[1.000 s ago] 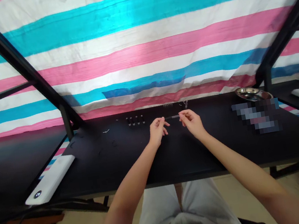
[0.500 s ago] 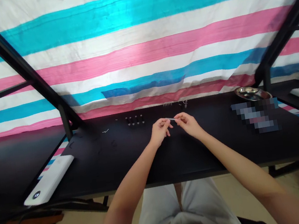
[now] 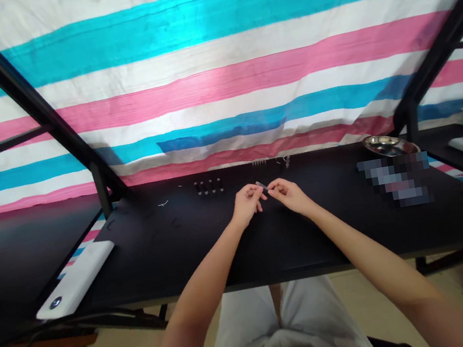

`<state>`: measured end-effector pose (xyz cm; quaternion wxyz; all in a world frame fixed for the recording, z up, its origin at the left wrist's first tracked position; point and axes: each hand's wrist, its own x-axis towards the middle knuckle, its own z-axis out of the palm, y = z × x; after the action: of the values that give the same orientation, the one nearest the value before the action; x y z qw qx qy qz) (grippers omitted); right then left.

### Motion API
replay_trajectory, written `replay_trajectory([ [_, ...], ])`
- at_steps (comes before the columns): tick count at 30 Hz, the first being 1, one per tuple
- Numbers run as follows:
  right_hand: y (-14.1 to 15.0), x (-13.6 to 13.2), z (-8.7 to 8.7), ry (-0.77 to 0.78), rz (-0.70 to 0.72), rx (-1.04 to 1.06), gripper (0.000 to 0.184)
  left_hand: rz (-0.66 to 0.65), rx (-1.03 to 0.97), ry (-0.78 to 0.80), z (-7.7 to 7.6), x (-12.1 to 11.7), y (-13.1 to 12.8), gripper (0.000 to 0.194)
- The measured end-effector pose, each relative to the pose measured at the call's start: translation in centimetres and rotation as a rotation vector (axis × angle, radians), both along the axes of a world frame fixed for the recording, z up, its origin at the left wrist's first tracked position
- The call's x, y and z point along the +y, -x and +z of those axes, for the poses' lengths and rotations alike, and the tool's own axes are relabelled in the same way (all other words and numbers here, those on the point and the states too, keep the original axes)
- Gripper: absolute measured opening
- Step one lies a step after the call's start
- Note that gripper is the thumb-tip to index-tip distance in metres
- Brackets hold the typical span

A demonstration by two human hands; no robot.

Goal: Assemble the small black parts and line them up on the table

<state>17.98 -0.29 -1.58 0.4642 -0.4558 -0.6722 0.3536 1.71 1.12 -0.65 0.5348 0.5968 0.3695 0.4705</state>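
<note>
Above the black table (image 3: 162,262), my left hand (image 3: 247,204) and my right hand (image 3: 291,195) meet with fingertips pinched close together. Between them is a thin, greyish, rod-like piece (image 3: 262,185), tilted down toward the right hand. Both hands seem to grip it, and the fingers cover part of its length. Its exact kind is too small to make out. To the left of my hands, several small dark cylinders (image 3: 212,187) with pale ends form a group. Beyond my hands, a row of small light pieces (image 3: 259,163) lies near the back edge.
A white oblong device (image 3: 78,279) lies at the left front. A shiny metal dish (image 3: 391,145) stands at the back right, behind a blurred-out patch. Small white scraps (image 3: 163,203) lie at left. A striped sheet (image 3: 222,92) hangs behind, between black frame bars (image 3: 20,78).
The rod-like piece has turned from nearly level to slanting down toward the right. My right fingertips have shifted slightly down and left; my left hand stays almost in place.
</note>
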Motion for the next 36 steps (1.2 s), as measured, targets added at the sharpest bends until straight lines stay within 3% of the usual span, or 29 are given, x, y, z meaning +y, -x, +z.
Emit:
replay_trajectory([
  [6,0.0,-0.1,-0.3,0.083,0.050,-0.057,0.033,-0.004,0.053,-0.006,-0.3,0.0,0.0,0.029],
  [23,-0.3,0.4,-0.8,0.104,0.113,-0.084,0.029,-0.048,0.255,-0.110,-1.1,-0.1,0.1,0.029],
  [26,-1.9,2.1,-0.7,0.009,-0.005,-0.152,0.030,-0.003,0.320,-0.165,-1.1,0.0,0.3,0.028],
  [31,-5.4,6.1,-1.1,-0.092,-0.409,-0.217,0.028,0.068,0.544,-0.358,-1.3,0.2,0.6,0.025],
  [36,-6.6,8.7,-1.8,-0.055,-0.555,-0.338,0.019,0.027,0.648,-0.458,-1.4,0.0,0.7,0.025],
])
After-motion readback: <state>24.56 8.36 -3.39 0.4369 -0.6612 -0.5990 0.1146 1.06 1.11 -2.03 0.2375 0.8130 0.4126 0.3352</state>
